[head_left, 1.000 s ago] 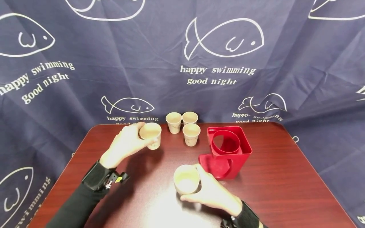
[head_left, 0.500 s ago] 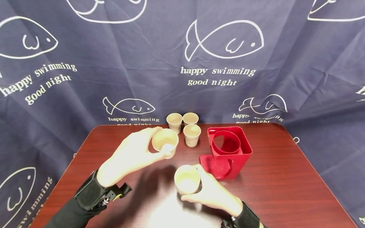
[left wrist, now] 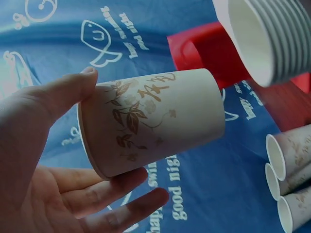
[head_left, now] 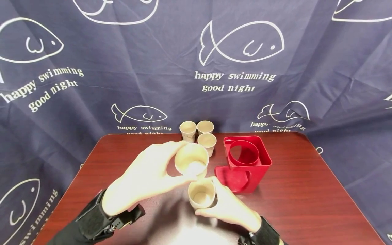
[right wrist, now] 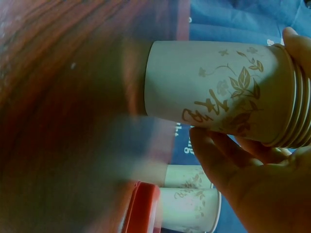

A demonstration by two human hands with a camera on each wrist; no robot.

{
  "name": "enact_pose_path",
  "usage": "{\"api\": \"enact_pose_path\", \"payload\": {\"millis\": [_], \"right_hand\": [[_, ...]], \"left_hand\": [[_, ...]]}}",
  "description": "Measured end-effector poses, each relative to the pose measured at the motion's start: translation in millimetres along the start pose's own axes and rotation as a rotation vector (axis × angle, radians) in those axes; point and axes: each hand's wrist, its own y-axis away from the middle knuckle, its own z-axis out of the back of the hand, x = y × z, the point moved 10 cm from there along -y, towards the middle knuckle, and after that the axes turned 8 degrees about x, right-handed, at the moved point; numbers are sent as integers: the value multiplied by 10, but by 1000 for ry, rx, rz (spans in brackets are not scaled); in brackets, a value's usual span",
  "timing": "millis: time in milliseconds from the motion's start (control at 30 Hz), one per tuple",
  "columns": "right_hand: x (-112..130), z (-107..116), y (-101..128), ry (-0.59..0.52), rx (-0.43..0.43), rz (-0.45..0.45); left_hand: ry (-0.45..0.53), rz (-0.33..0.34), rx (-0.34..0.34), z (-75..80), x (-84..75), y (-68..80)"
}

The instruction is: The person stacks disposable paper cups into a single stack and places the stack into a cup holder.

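left hand [head_left: 145, 175]: grasps one paper cup [head_left: 191, 159]
right hand [head_left: 231, 207]: grasps nested cup stack [head_left: 201, 193]
three cups [head_left: 207, 144]: upright, twelve o'clock from stack
red holder [head_left: 258, 172]: two o'clock from stack

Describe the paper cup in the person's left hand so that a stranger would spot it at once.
Find the reddish-brown table before the blue fish-print curtain. Over it, the left hand holds a pale paper cup with brown leaf print. It shows one rim, unlike the nested stack in the right hand, and is held up, unlike the three cups standing at the back.
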Motion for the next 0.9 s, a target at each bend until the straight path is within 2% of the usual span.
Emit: {"api": "enact_pose_path", "payload": {"millis": [100,300,400,667,900], "right_hand": [[-20,-5,-5,-2,6,-7],[38,-43,-24,-56,42,61],[49,-49,-22,-80,50,64],[43,-47,-15,-111,51,39],[16,-47,-12,-111,51,-5]], "left_hand": [[5,-14,64,-49,-25,-10],[59,-81,99,-139,-148,-6],[63,-95,107,-185,-175,24],[81,-74,136,-309,-148,78],[54,-75,169,-477,-131,107]]}}
